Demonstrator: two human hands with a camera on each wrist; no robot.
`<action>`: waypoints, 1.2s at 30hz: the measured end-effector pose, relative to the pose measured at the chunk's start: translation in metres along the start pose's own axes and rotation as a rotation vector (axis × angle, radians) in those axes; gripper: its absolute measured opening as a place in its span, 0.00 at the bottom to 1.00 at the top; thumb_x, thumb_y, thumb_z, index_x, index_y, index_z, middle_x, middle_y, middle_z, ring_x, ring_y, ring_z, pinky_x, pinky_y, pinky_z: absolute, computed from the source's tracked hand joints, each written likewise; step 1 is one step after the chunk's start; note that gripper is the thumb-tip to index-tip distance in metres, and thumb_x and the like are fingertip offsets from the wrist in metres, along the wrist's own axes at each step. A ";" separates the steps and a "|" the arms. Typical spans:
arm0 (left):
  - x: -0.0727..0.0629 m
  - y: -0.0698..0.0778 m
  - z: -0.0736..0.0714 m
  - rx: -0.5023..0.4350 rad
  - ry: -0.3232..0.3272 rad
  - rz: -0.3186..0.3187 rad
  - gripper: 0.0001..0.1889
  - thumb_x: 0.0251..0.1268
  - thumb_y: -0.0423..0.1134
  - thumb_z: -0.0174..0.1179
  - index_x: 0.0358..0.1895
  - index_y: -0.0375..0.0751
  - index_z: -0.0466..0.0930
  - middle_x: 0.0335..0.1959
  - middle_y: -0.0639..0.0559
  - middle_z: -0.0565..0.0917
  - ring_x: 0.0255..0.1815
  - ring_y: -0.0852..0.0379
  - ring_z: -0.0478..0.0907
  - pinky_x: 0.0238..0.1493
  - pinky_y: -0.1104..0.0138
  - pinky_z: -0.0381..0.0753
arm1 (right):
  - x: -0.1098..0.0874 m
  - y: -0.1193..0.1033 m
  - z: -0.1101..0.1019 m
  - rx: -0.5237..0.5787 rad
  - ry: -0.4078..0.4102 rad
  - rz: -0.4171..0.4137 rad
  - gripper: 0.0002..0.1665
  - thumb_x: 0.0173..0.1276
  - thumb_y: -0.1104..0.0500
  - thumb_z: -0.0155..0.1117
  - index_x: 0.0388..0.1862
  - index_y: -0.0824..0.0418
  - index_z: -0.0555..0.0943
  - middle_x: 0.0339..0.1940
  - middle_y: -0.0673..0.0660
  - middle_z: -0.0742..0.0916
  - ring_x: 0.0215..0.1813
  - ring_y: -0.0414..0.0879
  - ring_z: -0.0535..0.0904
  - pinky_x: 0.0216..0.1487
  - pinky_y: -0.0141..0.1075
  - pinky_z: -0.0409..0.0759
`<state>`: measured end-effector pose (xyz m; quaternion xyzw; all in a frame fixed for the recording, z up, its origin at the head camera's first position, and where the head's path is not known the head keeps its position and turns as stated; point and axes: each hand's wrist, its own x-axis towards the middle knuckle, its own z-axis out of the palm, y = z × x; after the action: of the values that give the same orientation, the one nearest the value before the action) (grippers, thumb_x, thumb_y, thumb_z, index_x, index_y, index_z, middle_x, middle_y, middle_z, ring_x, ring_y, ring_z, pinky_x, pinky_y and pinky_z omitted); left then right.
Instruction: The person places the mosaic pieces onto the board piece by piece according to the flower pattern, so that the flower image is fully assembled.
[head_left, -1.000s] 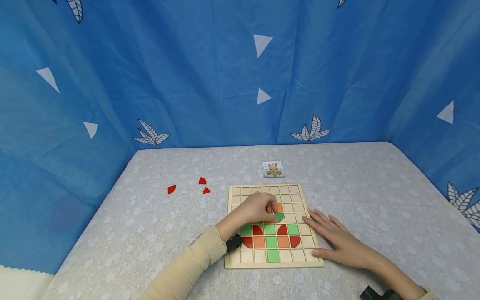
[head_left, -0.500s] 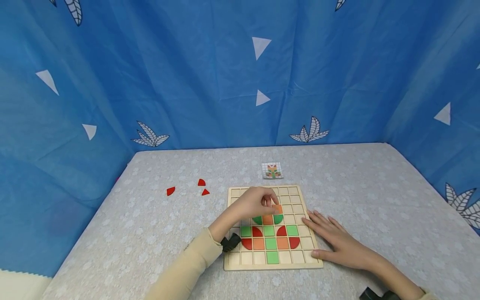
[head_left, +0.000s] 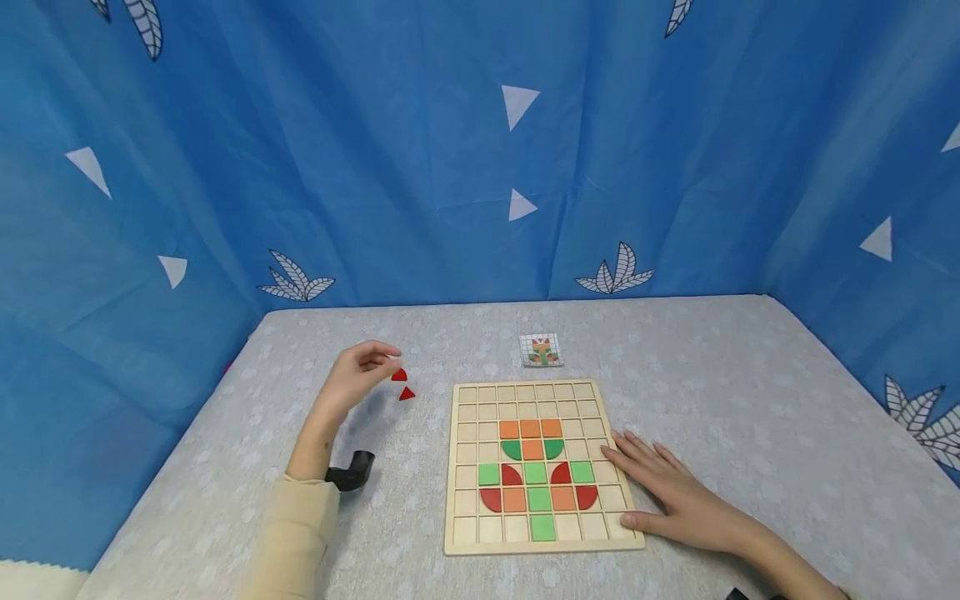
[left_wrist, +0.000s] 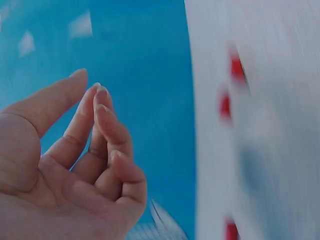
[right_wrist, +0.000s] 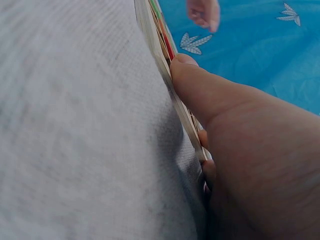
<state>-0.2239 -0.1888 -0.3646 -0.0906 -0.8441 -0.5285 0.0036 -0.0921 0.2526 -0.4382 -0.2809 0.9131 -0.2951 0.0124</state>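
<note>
My left hand [head_left: 351, 379] hovers over the tablecloth left of the board, thumb and fingertips a little apart and nothing between them. Just past its fingertips lie a red quarter-round tile [head_left: 401, 376] and a red triangle tile [head_left: 407, 393]; the hand hides a third red tile in the head view. The left wrist view shows that tile as a blurred red patch [left_wrist: 231, 230]. Fingers spread, my right hand [head_left: 678, 500] rests along the right edge of the wooden grid board [head_left: 543, 547]. Orange squares [head_left: 530, 428], green pieces [head_left: 536, 472] and red quarter-rounds [head_left: 587, 497] fill several of its cells.
A small pattern card [head_left: 541, 351] lies behind the board, printed with a similar coloured figure on a grid. Blue cloth [head_left: 420, 167] walls in the table at the back and both sides. A patterned pale cloth [head_left: 735, 375] covers the tabletop.
My left hand has left the orange squares on the board and moved left to the loose red tiles. An orange square now shows at the upper right of the figure. My right hand stays put.
</note>
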 end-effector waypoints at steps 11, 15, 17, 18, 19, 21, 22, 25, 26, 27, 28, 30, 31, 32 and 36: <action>-0.023 -0.070 -0.061 0.164 0.153 -0.325 0.23 0.65 0.41 0.59 0.59 0.30 0.71 0.42 0.41 0.75 0.39 0.49 0.71 0.35 0.64 0.70 | -0.004 -0.001 0.001 -0.025 0.007 -0.016 0.44 0.61 0.42 0.64 0.73 0.51 0.59 0.72 0.58 0.61 0.72 0.57 0.50 0.63 0.25 0.29; -0.020 -0.082 -0.056 0.234 0.128 -0.276 0.24 0.61 0.40 0.63 0.57 0.29 0.74 0.40 0.42 0.76 0.39 0.49 0.70 0.36 0.63 0.70 | -0.006 0.000 -0.001 -0.034 0.004 0.000 0.45 0.61 0.42 0.64 0.73 0.50 0.59 0.72 0.57 0.61 0.72 0.54 0.49 0.63 0.25 0.29; -0.017 -0.084 -0.052 0.276 0.136 -0.235 0.22 0.59 0.39 0.65 0.53 0.28 0.76 0.38 0.42 0.78 0.37 0.48 0.71 0.36 0.62 0.70 | -0.005 0.001 -0.002 -0.030 0.004 -0.002 0.45 0.61 0.42 0.64 0.73 0.50 0.59 0.72 0.58 0.61 0.73 0.52 0.48 0.63 0.25 0.29; -0.015 -0.085 -0.051 0.295 0.142 -0.221 0.21 0.58 0.39 0.66 0.51 0.29 0.78 0.37 0.42 0.78 0.36 0.49 0.71 0.36 0.62 0.70 | -0.005 0.001 -0.003 -0.032 0.004 -0.003 0.44 0.61 0.42 0.64 0.73 0.50 0.59 0.72 0.58 0.61 0.73 0.51 0.48 0.63 0.24 0.29; -0.014 -0.086 -0.050 0.312 0.148 -0.211 0.19 0.58 0.38 0.66 0.49 0.29 0.79 0.36 0.43 0.78 0.35 0.49 0.71 0.35 0.62 0.70 | -0.005 0.001 -0.003 -0.033 0.007 -0.007 0.44 0.61 0.42 0.64 0.73 0.50 0.59 0.72 0.58 0.61 0.73 0.52 0.48 0.63 0.25 0.29; -0.013 -0.087 -0.050 0.337 0.166 -0.206 0.16 0.57 0.37 0.66 0.45 0.29 0.80 0.34 0.44 0.78 0.33 0.50 0.71 0.33 0.62 0.70 | -0.003 0.002 -0.003 -0.036 0.009 -0.013 0.44 0.61 0.42 0.64 0.73 0.50 0.59 0.72 0.57 0.61 0.73 0.52 0.49 0.63 0.25 0.29; -0.013 -0.087 -0.050 0.347 0.180 -0.202 0.14 0.57 0.36 0.66 0.44 0.29 0.80 0.33 0.44 0.78 0.32 0.50 0.71 0.33 0.63 0.69 | -0.002 0.002 -0.003 -0.037 0.011 -0.016 0.45 0.61 0.42 0.64 0.73 0.50 0.59 0.72 0.57 0.61 0.72 0.53 0.49 0.63 0.25 0.29; -0.014 -0.090 -0.055 0.369 0.216 -0.187 0.11 0.57 0.34 0.66 0.39 0.30 0.80 0.30 0.46 0.78 0.30 0.51 0.70 0.31 0.63 0.68 | 0.002 0.002 -0.002 -0.033 0.011 -0.024 0.45 0.61 0.42 0.64 0.73 0.50 0.59 0.73 0.57 0.61 0.72 0.55 0.49 0.63 0.26 0.29; -0.014 -0.090 -0.056 0.371 0.222 -0.178 0.10 0.56 0.34 0.66 0.38 0.31 0.80 0.30 0.45 0.78 0.30 0.51 0.70 0.32 0.62 0.68 | 0.002 0.002 -0.002 -0.029 0.013 -0.025 0.45 0.61 0.42 0.64 0.73 0.50 0.59 0.73 0.57 0.61 0.72 0.56 0.49 0.63 0.26 0.29; -0.015 -0.091 -0.057 0.369 0.227 -0.170 0.10 0.56 0.33 0.66 0.38 0.31 0.80 0.30 0.45 0.78 0.31 0.50 0.70 0.32 0.61 0.68 | 0.002 0.002 -0.001 -0.028 0.014 -0.026 0.44 0.61 0.42 0.64 0.73 0.50 0.59 0.73 0.57 0.61 0.72 0.55 0.49 0.63 0.26 0.29; -0.016 -0.091 -0.059 0.366 0.228 -0.166 0.10 0.57 0.33 0.65 0.38 0.30 0.80 0.31 0.45 0.78 0.32 0.50 0.71 0.33 0.61 0.68 | 0.002 0.002 -0.001 -0.026 0.017 -0.029 0.44 0.61 0.42 0.64 0.73 0.50 0.59 0.72 0.58 0.61 0.72 0.55 0.49 0.63 0.26 0.29; -0.017 -0.092 -0.060 0.358 0.227 -0.167 0.10 0.57 0.34 0.65 0.39 0.31 0.80 0.32 0.45 0.80 0.34 0.49 0.73 0.36 0.60 0.70 | 0.001 0.002 0.000 -0.025 0.020 -0.032 0.44 0.61 0.43 0.64 0.73 0.51 0.60 0.72 0.58 0.61 0.72 0.53 0.49 0.63 0.26 0.29; -0.018 -0.092 -0.061 0.350 0.228 -0.175 0.11 0.58 0.35 0.65 0.40 0.31 0.81 0.32 0.45 0.80 0.34 0.50 0.74 0.37 0.60 0.70 | 0.000 0.002 0.001 -0.024 0.022 -0.034 0.44 0.61 0.43 0.64 0.73 0.51 0.60 0.72 0.59 0.61 0.73 0.52 0.48 0.63 0.26 0.29; -0.019 -0.092 -0.062 0.346 0.227 -0.187 0.12 0.58 0.36 0.65 0.41 0.31 0.81 0.32 0.46 0.81 0.34 0.50 0.75 0.37 0.60 0.71 | 0.000 0.002 0.001 -0.025 0.023 -0.033 0.44 0.61 0.42 0.64 0.73 0.51 0.60 0.72 0.58 0.61 0.73 0.50 0.48 0.63 0.25 0.29; -0.019 -0.089 -0.063 0.226 0.193 -0.225 0.15 0.61 0.37 0.64 0.46 0.29 0.79 0.28 0.47 0.82 0.29 0.55 0.80 0.35 0.67 0.75 | -0.002 0.001 0.003 -0.028 0.032 -0.049 0.43 0.62 0.43 0.64 0.73 0.51 0.60 0.72 0.59 0.62 0.73 0.45 0.46 0.63 0.25 0.29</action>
<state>-0.2250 -0.2855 -0.4182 0.0566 -0.8986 -0.4336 0.0357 -0.0901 0.2531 -0.4412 -0.2987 0.9100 -0.2872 -0.0134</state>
